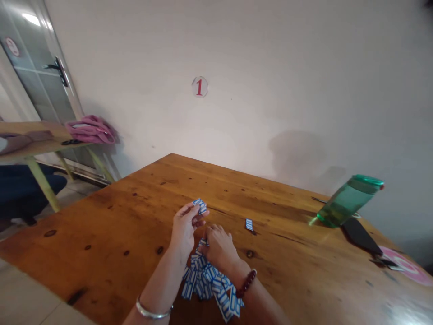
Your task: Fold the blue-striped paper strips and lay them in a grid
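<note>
Pinched between the thumb and fingers of my left hand (184, 225) are a few small blue-and-white labels (200, 206), raised above the table. My right hand (221, 246) reaches down at the top of a loose pile of similar labels (203, 280), its fingers curled and touching the pile. Its fingertips are partly hidden, so whatever they grip does not show clearly. The pile spreads below and between my forearms. One small stack of labels (249, 224) lies apart on the wood, to the right of my right hand.
The wooden table (142, 198) runs up to a pale wall. On its right side stand a green bottle (352, 201), a dark flat case (361, 237) and a pink round mat (406, 266). A second table (30, 151) at the far left bears a pink cloth item (91, 129).
</note>
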`<state>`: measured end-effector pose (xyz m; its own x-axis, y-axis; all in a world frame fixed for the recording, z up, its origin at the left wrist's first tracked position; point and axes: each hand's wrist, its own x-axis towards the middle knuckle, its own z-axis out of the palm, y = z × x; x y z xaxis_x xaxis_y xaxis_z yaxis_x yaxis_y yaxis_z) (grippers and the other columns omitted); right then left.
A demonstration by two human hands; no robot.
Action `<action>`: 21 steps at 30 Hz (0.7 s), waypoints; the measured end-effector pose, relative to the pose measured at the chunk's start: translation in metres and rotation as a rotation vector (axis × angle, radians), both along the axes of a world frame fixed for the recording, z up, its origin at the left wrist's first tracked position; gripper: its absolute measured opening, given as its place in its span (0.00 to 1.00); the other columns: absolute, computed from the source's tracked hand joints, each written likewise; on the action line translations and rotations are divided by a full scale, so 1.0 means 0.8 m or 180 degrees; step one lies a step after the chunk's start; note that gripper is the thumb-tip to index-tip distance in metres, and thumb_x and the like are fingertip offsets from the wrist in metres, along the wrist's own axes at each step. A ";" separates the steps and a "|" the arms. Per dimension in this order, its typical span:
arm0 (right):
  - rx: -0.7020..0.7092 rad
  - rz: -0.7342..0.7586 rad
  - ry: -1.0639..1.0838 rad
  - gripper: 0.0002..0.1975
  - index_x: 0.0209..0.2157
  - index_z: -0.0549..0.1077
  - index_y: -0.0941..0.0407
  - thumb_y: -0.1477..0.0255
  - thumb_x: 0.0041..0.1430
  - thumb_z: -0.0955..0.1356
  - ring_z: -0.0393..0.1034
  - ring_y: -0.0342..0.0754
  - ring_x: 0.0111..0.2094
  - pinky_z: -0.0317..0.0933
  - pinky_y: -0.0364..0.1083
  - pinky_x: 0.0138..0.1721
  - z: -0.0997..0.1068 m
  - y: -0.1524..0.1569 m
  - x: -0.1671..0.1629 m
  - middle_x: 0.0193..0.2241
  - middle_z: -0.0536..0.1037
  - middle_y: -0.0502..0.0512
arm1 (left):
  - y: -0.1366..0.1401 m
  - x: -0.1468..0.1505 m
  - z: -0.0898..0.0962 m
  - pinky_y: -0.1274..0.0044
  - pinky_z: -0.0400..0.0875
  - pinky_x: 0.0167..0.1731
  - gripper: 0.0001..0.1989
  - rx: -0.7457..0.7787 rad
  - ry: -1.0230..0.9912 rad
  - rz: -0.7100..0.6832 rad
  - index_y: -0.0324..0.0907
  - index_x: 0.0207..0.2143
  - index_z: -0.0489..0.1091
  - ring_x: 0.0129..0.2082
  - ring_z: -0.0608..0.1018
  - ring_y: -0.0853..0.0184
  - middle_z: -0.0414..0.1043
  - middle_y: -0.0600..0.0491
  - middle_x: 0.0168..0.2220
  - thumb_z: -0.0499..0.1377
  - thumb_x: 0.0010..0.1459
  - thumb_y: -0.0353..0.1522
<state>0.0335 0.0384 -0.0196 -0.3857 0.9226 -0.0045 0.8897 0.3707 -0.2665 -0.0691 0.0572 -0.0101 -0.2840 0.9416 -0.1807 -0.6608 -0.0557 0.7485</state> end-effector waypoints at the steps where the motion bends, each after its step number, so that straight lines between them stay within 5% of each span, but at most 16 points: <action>1: -0.0081 -0.0004 0.0002 0.12 0.37 0.69 0.59 0.73 0.48 0.65 0.64 0.55 0.43 0.57 0.52 0.37 0.000 0.002 0.000 0.40 0.71 0.61 | -0.001 0.001 0.001 0.83 0.64 0.15 0.09 -0.0020 0.0063 -0.0026 0.39 0.26 0.68 0.19 0.77 0.68 0.75 0.56 0.22 0.63 0.38 0.27; 7: -0.0147 0.0017 0.0385 0.10 0.34 0.69 0.58 0.77 0.46 0.64 0.65 0.52 0.39 0.56 0.47 0.35 -0.010 0.008 -0.001 0.37 0.72 0.58 | -0.005 0.011 0.004 0.86 0.50 0.05 0.09 0.0106 0.0271 -0.0083 0.38 0.23 0.67 0.04 0.61 0.79 0.72 0.59 0.17 0.64 0.37 0.29; 12: 0.0218 -0.0033 0.1610 0.06 0.27 0.67 0.58 0.81 0.46 0.61 0.65 0.45 0.28 0.55 0.42 0.30 -0.017 0.000 0.013 0.26 0.72 0.53 | -0.006 0.015 0.002 0.84 0.62 0.10 0.08 -0.0032 0.0169 -0.0291 0.38 0.25 0.67 0.15 0.75 0.69 0.73 0.56 0.20 0.63 0.39 0.26; 16: 0.0026 -0.0377 0.2702 0.03 0.22 0.64 0.57 0.76 0.47 0.63 0.60 0.42 0.21 0.52 0.40 0.23 -0.021 -0.002 0.042 0.18 0.67 0.46 | -0.008 0.019 0.002 0.80 0.69 0.15 0.07 -0.0104 0.0208 -0.0518 0.38 0.25 0.67 0.22 0.78 0.63 0.75 0.52 0.22 0.62 0.41 0.26; 21: -0.0194 -0.0636 0.3277 0.03 0.21 0.63 0.57 0.74 0.44 0.65 0.57 0.41 0.19 0.51 0.40 0.20 -0.040 0.003 0.065 0.16 0.65 0.45 | -0.005 0.018 0.001 0.78 0.71 0.18 0.06 -0.0059 0.0298 -0.0495 0.38 0.25 0.67 0.23 0.79 0.62 0.75 0.52 0.22 0.62 0.43 0.25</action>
